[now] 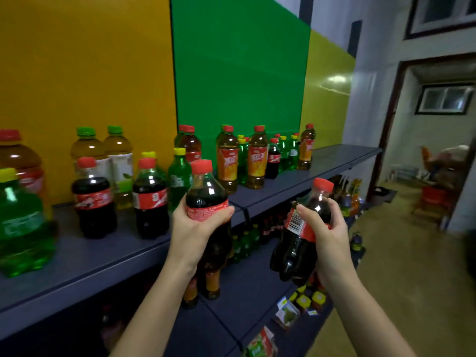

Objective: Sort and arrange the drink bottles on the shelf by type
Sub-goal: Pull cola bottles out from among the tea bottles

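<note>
View: head camera, looking down along the shelving.
Left hand [195,228]: fingers and thumb wrap the red label band of a clear plastic cola bottle with dark drink and a red cap [206,193]. It is held upright just off the front edge of the grey top shelf [77,266], probably so it can go straight down to stand.
Right hand [324,228]: clasps a second dark cola bottle with a red cap and barcode label [296,251], at 3 o'clock from the first. The cap tilts toward 1 o'clock, out over the aisle, likely waiting its turn.
Cola pair on shelf: two matching red-capped cola bottles [94,199] [150,199] stand side by side at 9 o'clock from the left hand. This looks like a row begun, so the held bottles likely join it.
Green soda: a large green plastic bottle with a yellow cap [20,222] sits at the far 9 o'clock edge, and a smaller green bottle [179,179] stands just behind the pair.
Tea: pale tea bottles with green caps [88,148] stand at 10 o'clock. Amber bottles with orange labels [228,161] stand at 12 o'clock, mixed with small green ones and seemingly unsorted.
Lower shelf [244,279]: at 6 o'clock, holding more bottles and small cartons partly hidden by the arms.
Risk: the smaller green bottle stands close behind the landing spot, so a careless set-down could knock it.
</note>
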The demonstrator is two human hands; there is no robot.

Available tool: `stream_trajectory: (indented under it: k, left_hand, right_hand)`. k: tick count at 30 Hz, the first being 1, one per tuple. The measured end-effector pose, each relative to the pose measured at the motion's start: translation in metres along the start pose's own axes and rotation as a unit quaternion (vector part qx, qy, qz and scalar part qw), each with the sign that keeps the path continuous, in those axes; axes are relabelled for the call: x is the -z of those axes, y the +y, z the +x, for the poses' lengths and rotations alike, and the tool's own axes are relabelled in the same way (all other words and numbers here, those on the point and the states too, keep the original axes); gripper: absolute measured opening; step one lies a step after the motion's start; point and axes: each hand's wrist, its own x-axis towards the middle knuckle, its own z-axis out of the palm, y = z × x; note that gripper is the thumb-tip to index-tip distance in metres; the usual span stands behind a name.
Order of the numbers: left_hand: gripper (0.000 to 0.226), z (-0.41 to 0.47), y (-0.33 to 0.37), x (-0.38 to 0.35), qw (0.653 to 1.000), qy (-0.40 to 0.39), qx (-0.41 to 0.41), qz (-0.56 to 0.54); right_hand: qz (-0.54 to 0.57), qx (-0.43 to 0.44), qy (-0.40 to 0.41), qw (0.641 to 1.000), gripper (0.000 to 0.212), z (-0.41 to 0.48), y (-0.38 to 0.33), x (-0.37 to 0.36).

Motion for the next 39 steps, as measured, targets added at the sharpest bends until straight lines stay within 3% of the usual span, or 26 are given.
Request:
stream_trajectory:
  k: [9, 19, 30, 34, 39]
  left_hand:
    - [0.037, 0.076, -0.076, -0.102, 1.000, -0.023, 0.007, 0.016]
    - [0.053, 0.184, -0.146, -0.194, 0.998, -0.010, -0.007, 0.058]
    - [0.057, 0.251, -0.206, -0.261, 0.985, 0.065, -0.043, 0.153]
    - [0.073, 0.268, -0.224, -0.276, 0.968, 0.127, -0.050, 0.209]
    - [0.061, 0.285, -0.241, -0.291, 0.945, 0.197, -0.044, 0.258]
  right_hand:
    - [-0.045, 0.033, 0.009, 0.998, 0.028, 0.119, 0.045, 0.059]
    - [-0.077, 0.067, -0.002, 0.995, 0.043, 0.281, 0.091, 0.082]
    - [-0.095, 0.113, -0.138, 0.979, 0.049, 0.416, 0.149, 0.091]
    - [-0.083, 0.126, -0.200, 0.968, 0.048, 0.454, 0.167, 0.088]
    - [-0.060, 0.114, -0.254, 0.958, 0.049, 0.484, 0.190, 0.085]
